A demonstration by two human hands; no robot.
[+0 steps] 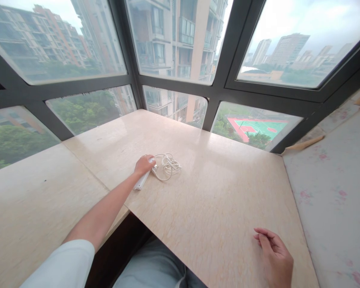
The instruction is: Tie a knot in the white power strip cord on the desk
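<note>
A white power strip (141, 182) lies on the stone-look countertop, angled away from me. My left hand (144, 164) is closed around its far part and covers much of it. Beside that hand, a loosely coiled white cable (169, 166) rests on the surface, its plug end partly hidden near my fingers. Far to the right, near the wall, my right hand (273, 254) hovers over or rests on the counter. Its fingers are loosely bent and a little apart, with nothing visible in them.
The beige countertop (216, 192) meets dark-framed windows (180, 82) at the back. A flowered wallpapered wall (333, 200) bounds the right side, its paper peeling near the corner. A dark opening (120, 244) lies below the counter's front edge, by my legs (153, 266).
</note>
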